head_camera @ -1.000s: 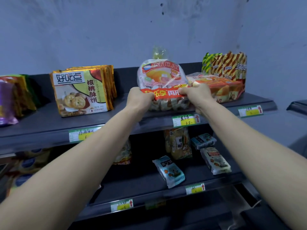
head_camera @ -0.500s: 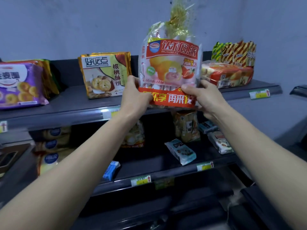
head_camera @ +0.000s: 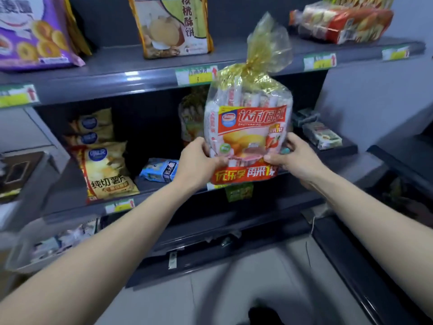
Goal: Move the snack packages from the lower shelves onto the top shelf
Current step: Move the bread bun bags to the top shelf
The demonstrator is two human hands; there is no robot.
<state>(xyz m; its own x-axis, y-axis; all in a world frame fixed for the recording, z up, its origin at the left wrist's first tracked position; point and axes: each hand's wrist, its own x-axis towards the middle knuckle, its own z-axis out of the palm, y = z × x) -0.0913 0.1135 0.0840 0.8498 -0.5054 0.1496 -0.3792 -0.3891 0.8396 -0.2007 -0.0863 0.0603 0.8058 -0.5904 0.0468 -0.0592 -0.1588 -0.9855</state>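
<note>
Left hand [head_camera: 199, 160] and right hand [head_camera: 296, 158] both grasp the lower edges of the red-labelled cake bag [head_camera: 249, 127], held upright in air before the middle shelf [head_camera: 164, 184]. Beyond, above: top shelf [head_camera: 140, 73], walnut cookie pack [head_camera: 171, 26] standing there.

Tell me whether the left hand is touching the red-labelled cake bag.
Touching. The head view shows the left hand gripping the lower left corner of the red-labelled cake bag, thumb on its front.
</note>
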